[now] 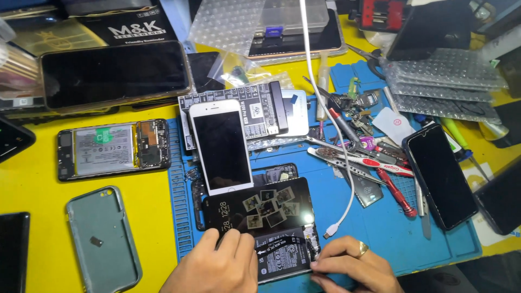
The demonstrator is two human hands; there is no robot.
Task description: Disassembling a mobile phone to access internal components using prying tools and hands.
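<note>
An opened black smartphone [282, 260] is laid on the blue work mat near the bottom edge of the view, between the two hands. Its back is exposed: a black battery with white print and a small black-and-white pull tab is seen inside the frame, with circuitry at its right edge. Its lit screen panel [259, 207] is folded up and away from the body, lying flat just beyond it, face up, tilted slightly anticlockwise. A dark lock screen with clock digits and a cluster of small photographs is shown on it.
</note>
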